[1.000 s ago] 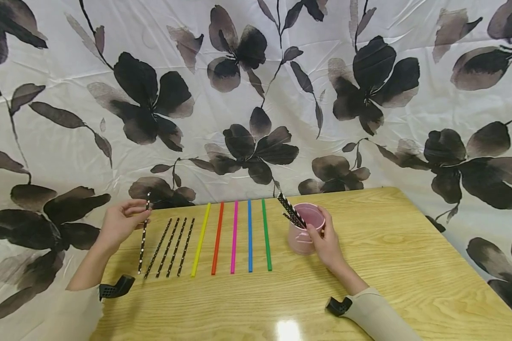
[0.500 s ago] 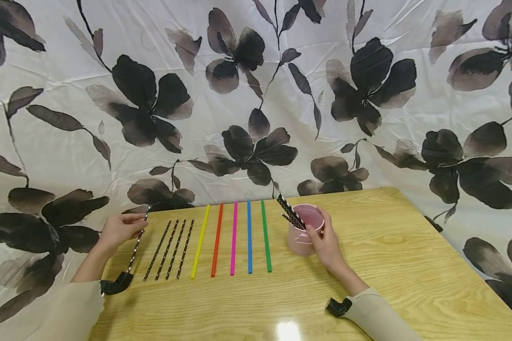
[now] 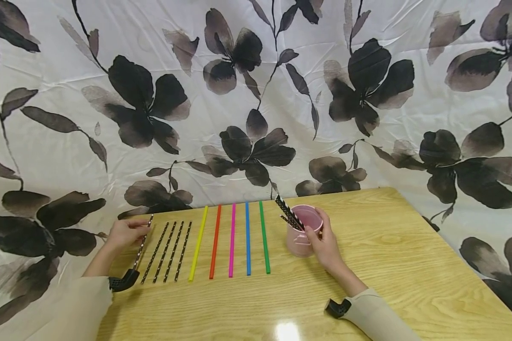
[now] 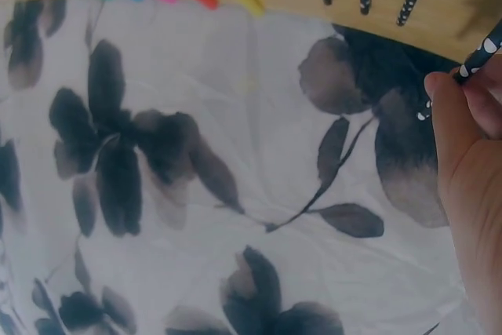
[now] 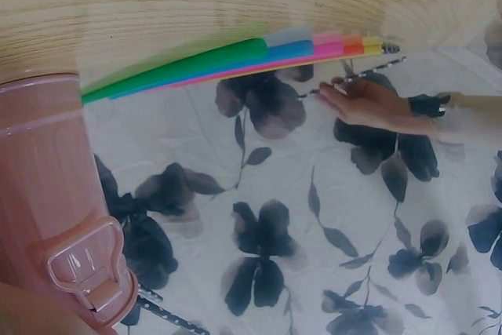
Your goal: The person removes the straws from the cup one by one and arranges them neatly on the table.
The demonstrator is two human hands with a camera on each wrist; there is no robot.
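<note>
In the head view my left hand [image 3: 125,234] pinches a black straw with white dots [image 3: 141,248] at the left of the row. Its lower end passes behind the wrist camera; I cannot tell whether it touches the table. Thumb and finger also grip this dotted straw [image 4: 480,56] in the left wrist view. Several matching black straws [image 3: 155,253] lie side by side to its right. My right hand [image 3: 326,244] holds the rim of a small pink bucket [image 3: 297,246], thumb in front. Black-and-white patterned straws [image 3: 285,208] lean out of its left side.
Beyond the black straws lie a yellow straw [image 3: 198,244], a red straw [image 3: 215,241], a pink straw [image 3: 232,241], a blue straw [image 3: 248,239] and a green straw [image 3: 264,237], roughly parallel. A floral cloth [image 3: 307,161] hangs behind the wooden table [image 3: 392,246].
My left hand has come down and slightly right, bringing the dotted straw lower and closer to the row of black straws. The right hand stays on the bucket.
</note>
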